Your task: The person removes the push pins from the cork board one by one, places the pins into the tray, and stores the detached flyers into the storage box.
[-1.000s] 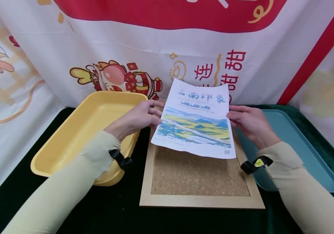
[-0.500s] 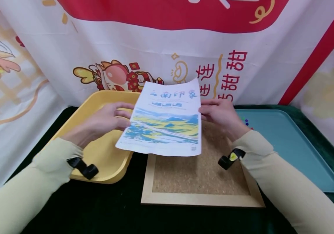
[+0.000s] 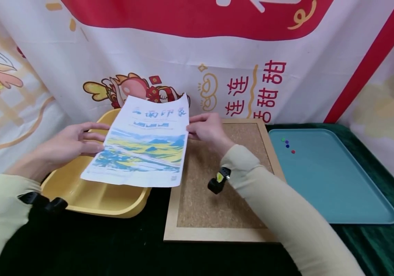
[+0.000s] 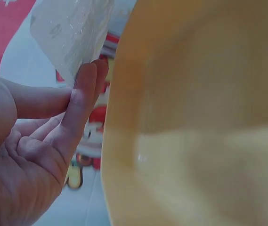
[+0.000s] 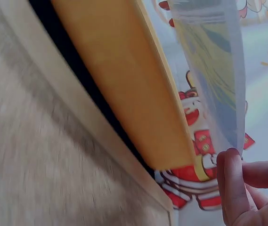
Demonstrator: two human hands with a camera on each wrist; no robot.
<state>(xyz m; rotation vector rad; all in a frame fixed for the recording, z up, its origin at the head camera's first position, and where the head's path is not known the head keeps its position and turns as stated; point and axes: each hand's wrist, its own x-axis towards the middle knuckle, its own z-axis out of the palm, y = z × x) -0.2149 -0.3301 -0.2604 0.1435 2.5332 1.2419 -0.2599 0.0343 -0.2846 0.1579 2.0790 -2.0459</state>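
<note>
A printed poster sheet [image 3: 145, 149], with blue lettering over a blue and yellow landscape, is held up by both hands in the head view. My left hand [image 3: 69, 143] pinches its left edge between thumb and fingers. On the opposite edge, my right hand [image 3: 208, 130] pinches the paper the same way. The sheet hangs above the yellow tray [image 3: 97, 199] and hides much of it. In the left wrist view the paper [image 4: 70, 33] rises from the fingertips, and the right wrist view shows the sheet [image 5: 218, 70] meeting the right fingertips.
A wood-framed cork board [image 3: 214, 207] lies in the middle, partly under the right arm. To its right is a blue tray [image 3: 338, 172] with several small coloured pieces [image 3: 287, 143]. Dark green cloth [image 3: 114, 245] covers the table, and a printed white curtain [image 3: 169, 50] hangs behind.
Both hands have carried the poster sheet leftward, from over the cork board to over the yellow tray. More of the board and the blue tray with its small pieces now shows.
</note>
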